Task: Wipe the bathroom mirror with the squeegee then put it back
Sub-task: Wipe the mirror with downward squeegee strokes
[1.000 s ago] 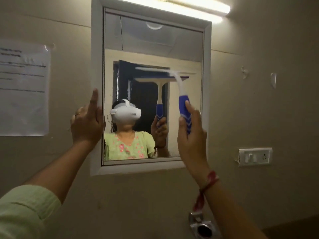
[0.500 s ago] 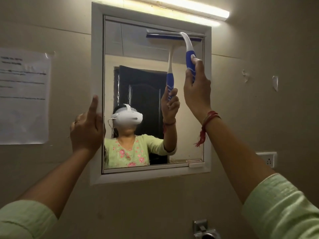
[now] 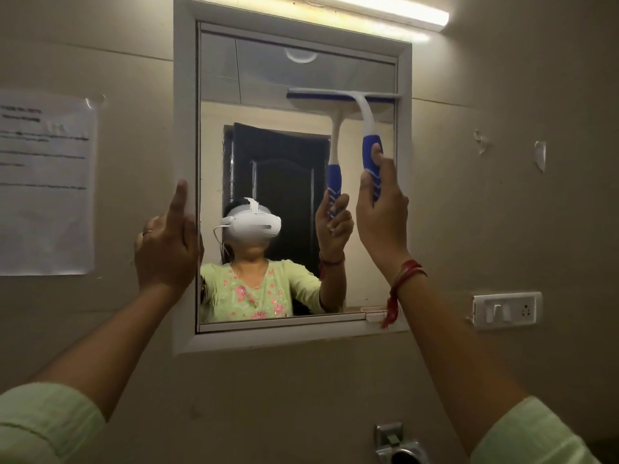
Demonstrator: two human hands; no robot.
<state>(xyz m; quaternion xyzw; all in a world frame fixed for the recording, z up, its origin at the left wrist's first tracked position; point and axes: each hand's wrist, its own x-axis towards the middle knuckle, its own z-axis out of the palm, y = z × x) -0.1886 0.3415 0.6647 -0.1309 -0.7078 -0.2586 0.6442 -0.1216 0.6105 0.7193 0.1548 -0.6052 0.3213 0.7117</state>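
A beige wall point(image 3: 502, 229) carries a white-framed mirror point(image 3: 254, 72) in the middle, with a long lit lamp point(image 3: 385, 8) just above it. A printed paper point(image 3: 45, 182) is stuck at the left, a switch plate point(image 3: 505, 309) sits at the right, and a metal holder point(image 3: 398, 445) is fixed below the mirror.

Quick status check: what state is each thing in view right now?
mirror: wall-mounted, squeegee blade on its glass.
squeegee: blade flat against the mirror's upper right, handle pointing down.
right hand: grips the squeegee's blue handle.
left hand: rests on the mirror's left frame edge, index finger straight up.
tube light: on.
paper notice: stuck on the wall.
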